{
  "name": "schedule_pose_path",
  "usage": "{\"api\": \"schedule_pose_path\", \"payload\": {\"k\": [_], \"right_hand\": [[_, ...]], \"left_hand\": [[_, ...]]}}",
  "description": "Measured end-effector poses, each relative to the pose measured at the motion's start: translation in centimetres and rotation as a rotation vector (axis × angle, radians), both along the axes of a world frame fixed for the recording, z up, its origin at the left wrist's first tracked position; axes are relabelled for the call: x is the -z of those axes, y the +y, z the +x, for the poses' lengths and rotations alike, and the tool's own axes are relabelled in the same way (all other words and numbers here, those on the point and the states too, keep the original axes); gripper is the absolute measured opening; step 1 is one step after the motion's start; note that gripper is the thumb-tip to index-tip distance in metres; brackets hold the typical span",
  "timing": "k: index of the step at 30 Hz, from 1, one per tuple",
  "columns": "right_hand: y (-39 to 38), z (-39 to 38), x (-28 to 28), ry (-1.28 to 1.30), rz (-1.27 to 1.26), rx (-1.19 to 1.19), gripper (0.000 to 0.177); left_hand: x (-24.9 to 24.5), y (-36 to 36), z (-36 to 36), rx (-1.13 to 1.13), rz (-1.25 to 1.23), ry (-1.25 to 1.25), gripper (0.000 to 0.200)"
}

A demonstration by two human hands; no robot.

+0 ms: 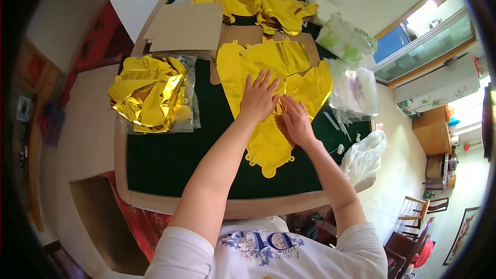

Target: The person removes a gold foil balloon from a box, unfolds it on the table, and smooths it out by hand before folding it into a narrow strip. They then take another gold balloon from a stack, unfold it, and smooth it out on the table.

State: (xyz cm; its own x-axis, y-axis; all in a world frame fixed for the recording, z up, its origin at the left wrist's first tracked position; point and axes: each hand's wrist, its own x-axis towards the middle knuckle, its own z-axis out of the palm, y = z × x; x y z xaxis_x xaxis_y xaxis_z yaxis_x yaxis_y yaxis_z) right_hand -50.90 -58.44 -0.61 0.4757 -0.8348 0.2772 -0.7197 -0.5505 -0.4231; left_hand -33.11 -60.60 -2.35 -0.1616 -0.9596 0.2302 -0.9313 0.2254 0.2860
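A flat gold foil piece (268, 142) with small tabs along its edges lies on the dark green table top. My left hand (260, 98) rests on its middle, fingers spread and pointing away from me. Just right of it, my right hand (297, 119) touches the foil near a fold, its fingers extended. The two hands are close together, and the foil under them is hidden. At the left, a crumpled shiny gold foil bundle (150, 93) sits on clear plastic. More gold foil pieces (281, 8) are heaped at the far edge.
Brown cardboard sheets (183, 28) lie at the back left. Along the right side are a green-patterned plastic pack (345, 39), clear plastic bags (356, 90), thin white sticks (338, 124) and a white plastic bag (364, 157). An open cardboard box (103, 222) stands below the table's left side.
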Motion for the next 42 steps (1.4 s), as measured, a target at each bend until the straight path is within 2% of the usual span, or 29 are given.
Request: {"api": "schedule_pose_path", "payload": {"k": [2, 4, 6, 9, 11, 15, 19, 24, 29, 35, 38, 42], "right_hand": [[-3.4, -0.9, -0.6, -0.203, 0.126, 0.133, 0.041], [-8.5, -2.5, -0.7, -0.148, -0.153, 0.251, 0.038], [-13.6, -4.0, 0.3, -0.014, -0.238, 0.352, 0.037], [-17.1, -3.5, -0.3, -0.011, -0.093, 0.429, 0.037], [-17.6, -2.5, -0.5, -0.001, -0.176, 0.426, 0.036], [-14.3, -0.5, -0.8, -0.124, -0.263, 0.27, 0.029], [-6.4, -1.4, -1.0, -0.121, -0.298, 0.196, 0.017], [-0.8, -1.4, -0.6, -0.169, 0.05, 0.304, 0.013], [-0.5, 0.1, -1.0, -0.15, 0.191, 0.407, 0.025], [-1.2, -0.4, -0.2, -0.111, 0.306, 0.369, 0.026], [-1.2, -0.5, 0.3, -0.102, 0.268, 0.377, 0.024], [-0.6, -0.4, -0.4, -0.191, 0.301, 0.409, 0.023]], "left_hand": [[-0.1, -0.1, 0.0, -0.01, 0.016, -0.01, 0.052], [-0.4, 0.0, 0.0, -0.01, 0.028, -0.026, 0.052], [-0.5, 0.1, 0.0, -0.005, 0.036, -0.041, 0.052], [-0.5, 0.2, 0.1, 0.001, 0.038, -0.045, 0.052], [-0.4, 0.2, 0.1, 0.001, 0.039, -0.041, 0.052], [-0.3, 0.1, 0.2, 0.0, 0.019, -0.026, 0.052], [0.0, 0.2, 0.1, -0.008, 0.013, -0.023, 0.052], [0.0, 0.2, 0.0, -0.005, 0.003, -0.022, 0.052], [0.6, 0.0, 0.0, -0.004, -0.056, 0.001, 0.05], [0.5, -0.2, 0.0, 0.013, -0.044, 0.005, 0.05], [-0.3, 0.0, 0.0, 0.012, -0.013, -0.026, 0.051], [-0.8, -0.1, -0.6, 0.021, -0.017, 0.013, 0.053]]}}
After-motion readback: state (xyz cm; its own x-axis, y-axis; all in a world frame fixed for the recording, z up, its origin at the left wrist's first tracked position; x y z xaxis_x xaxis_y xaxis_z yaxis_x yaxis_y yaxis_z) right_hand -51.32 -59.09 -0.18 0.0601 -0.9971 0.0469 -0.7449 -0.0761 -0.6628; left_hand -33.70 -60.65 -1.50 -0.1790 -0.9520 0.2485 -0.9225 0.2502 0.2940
